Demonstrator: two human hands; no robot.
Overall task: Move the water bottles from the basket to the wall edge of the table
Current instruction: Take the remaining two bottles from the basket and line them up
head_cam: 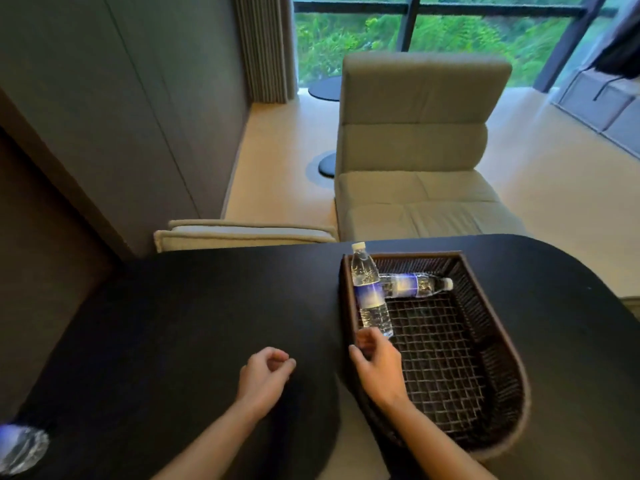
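Observation:
A dark woven basket [498, 344] sits on the right part of the black table [207, 323]. Two clear water bottles with blue labels lie in it. One bottle [369, 292] runs along the basket's left wall with its white cap at the far corner. The other bottle [414, 285] lies crosswise at the far end, cap to the right. My right hand [375, 363] is at the basket's left rim, fingers curled just below the first bottle's base, holding nothing. My left hand [265, 372] hovers loosely curled over the table, holding nothing. A third bottle [20, 448] shows blurred at the lower left edge.
A wall [104, 98] runs along the table's left side. A beige lounge chair [415, 161] stands beyond the table's far edge, with a cushioned chair back [242, 233] to its left. Large windows lie behind, and a small round side table [325, 88] stands near the curtain.

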